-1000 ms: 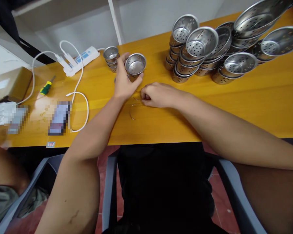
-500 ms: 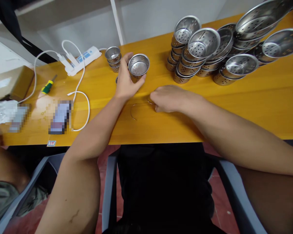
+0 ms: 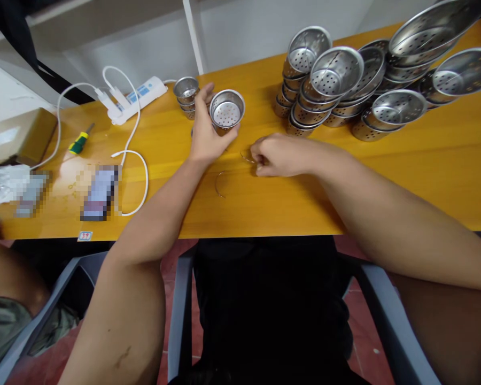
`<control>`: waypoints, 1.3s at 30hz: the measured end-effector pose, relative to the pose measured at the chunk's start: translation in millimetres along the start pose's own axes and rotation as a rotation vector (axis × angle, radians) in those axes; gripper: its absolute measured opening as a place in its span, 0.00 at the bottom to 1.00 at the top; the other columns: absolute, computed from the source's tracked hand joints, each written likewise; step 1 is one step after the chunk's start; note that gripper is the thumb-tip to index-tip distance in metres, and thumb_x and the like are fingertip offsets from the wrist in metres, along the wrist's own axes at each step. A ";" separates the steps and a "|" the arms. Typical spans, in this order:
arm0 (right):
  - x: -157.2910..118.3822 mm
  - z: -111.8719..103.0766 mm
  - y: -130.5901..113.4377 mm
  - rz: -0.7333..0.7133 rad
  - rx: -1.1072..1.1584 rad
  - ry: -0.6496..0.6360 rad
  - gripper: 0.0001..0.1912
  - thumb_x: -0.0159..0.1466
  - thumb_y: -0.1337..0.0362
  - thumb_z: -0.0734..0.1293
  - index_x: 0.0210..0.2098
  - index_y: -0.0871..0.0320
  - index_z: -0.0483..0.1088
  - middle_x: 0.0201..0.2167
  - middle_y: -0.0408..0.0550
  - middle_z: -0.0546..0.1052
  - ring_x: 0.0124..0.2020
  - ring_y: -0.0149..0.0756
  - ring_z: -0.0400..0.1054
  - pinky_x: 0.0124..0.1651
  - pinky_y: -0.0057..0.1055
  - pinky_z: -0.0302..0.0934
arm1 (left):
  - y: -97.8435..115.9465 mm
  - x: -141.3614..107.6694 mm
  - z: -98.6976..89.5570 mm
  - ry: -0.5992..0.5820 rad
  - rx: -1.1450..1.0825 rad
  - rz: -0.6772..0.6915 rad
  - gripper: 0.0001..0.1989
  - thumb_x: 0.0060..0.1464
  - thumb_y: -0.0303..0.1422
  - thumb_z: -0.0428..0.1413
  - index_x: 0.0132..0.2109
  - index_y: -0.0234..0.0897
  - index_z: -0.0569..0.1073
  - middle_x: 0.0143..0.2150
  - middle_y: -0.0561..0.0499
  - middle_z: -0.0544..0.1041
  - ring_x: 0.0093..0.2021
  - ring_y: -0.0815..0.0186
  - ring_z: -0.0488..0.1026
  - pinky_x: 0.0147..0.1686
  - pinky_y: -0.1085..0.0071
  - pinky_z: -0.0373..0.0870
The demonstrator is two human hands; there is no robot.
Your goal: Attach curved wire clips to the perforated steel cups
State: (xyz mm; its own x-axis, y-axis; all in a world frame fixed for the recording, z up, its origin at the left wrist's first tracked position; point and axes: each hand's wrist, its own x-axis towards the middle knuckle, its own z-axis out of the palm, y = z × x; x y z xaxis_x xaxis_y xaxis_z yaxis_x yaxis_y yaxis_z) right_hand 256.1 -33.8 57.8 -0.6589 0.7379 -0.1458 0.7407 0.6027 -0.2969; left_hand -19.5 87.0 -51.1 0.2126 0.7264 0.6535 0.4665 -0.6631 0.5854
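Wrapped around the side of a perforated metal cup (image 3: pixel 227 111) is my left hand (image 3: pixel 207 138), which holds the cup upright with its mouth facing me. My right hand (image 3: pixel 282 155) is closed in a pinch just above the table, to the right of the cup. A thin curved wire (image 3: pixel 246 157) sticks out from its fingertips; the rest of it is hidden by the fingers. Another thin curved wire (image 3: pixel 217 186) lies on the table between my forearms. Behind my left hand stands a small stack of similar cups (image 3: pixel 186 92).
Nested perforated metal cups (image 3: pixel 336 77) crowd the table's back right. At left are a power strip (image 3: pixel 142 96) with white cables, a green-yellow screwdriver (image 3: pixel 79 141), a phone (image 3: pixel 100 192) and a cardboard box (image 3: pixel 28 136). Another person's arm (image 3: pixel 12 272) shows at the left edge.
My right hand has shifted slightly away from me and opened up its view, so more of the wire at its fingertips shows. My left hand and the cup have barely moved.
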 end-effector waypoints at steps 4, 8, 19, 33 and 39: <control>0.8 -3.3 14.3 -0.006 0.259 0.073 0.13 0.65 0.75 0.79 0.38 0.52 0.77 0.32 0.41 0.83 0.37 0.43 0.78 0.44 0.38 0.65 | 9.5 -0.8 -8.2 0.003 0.056 0.030 0.55 0.69 0.69 0.76 0.87 0.60 0.60 0.88 0.38 0.71 0.95 0.36 0.67 0.97 0.34 0.67; 3.1 0.8 19.9 -0.007 0.463 0.142 0.12 0.66 0.73 0.78 0.46 0.52 0.82 0.34 0.41 0.85 0.35 0.42 0.81 0.45 0.37 0.71 | 6.9 2.9 -12.2 0.000 0.049 -0.016 0.49 0.65 0.70 0.78 0.78 0.56 0.70 0.82 0.37 0.74 0.93 0.31 0.66 0.96 0.31 0.68; 8.8 18.9 34.9 -0.019 0.609 0.326 0.34 0.85 0.25 0.74 0.50 0.49 0.83 0.33 0.49 0.87 0.30 0.47 0.81 0.40 0.44 0.77 | 3.4 3.7 -13.7 0.073 0.094 -0.006 0.53 0.54 0.74 0.83 0.72 0.57 0.71 0.76 0.38 0.77 0.85 0.33 0.72 0.92 0.29 0.71; 5.0 11.0 21.0 0.080 0.546 0.621 0.42 0.79 0.13 0.69 0.54 0.45 0.82 0.34 0.50 0.80 0.37 0.52 0.69 0.45 0.51 0.69 | 6.4 4.2 -4.9 0.001 -0.047 -0.051 0.57 0.57 0.71 0.82 0.78 0.57 0.64 0.81 0.40 0.77 0.84 0.36 0.79 0.89 0.36 0.76; 6.6 13.0 17.9 0.133 0.519 0.676 0.44 0.80 0.12 0.65 0.63 0.43 0.84 0.34 0.50 0.80 0.40 0.57 0.72 0.47 0.53 0.72 | 25.3 -6.1 13.8 -0.082 -0.055 -0.023 0.52 0.71 0.65 0.75 0.87 0.59 0.61 0.82 0.39 0.76 0.86 0.38 0.80 0.90 0.37 0.78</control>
State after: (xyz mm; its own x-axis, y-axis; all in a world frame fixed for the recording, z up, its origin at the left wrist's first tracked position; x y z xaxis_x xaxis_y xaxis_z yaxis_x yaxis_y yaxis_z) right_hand 263.3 -22.1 39.2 -0.2293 0.9143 0.3338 0.5437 0.4048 -0.7352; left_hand 2.9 68.3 -46.9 0.2731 0.7521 0.5998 0.4248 -0.6537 0.6263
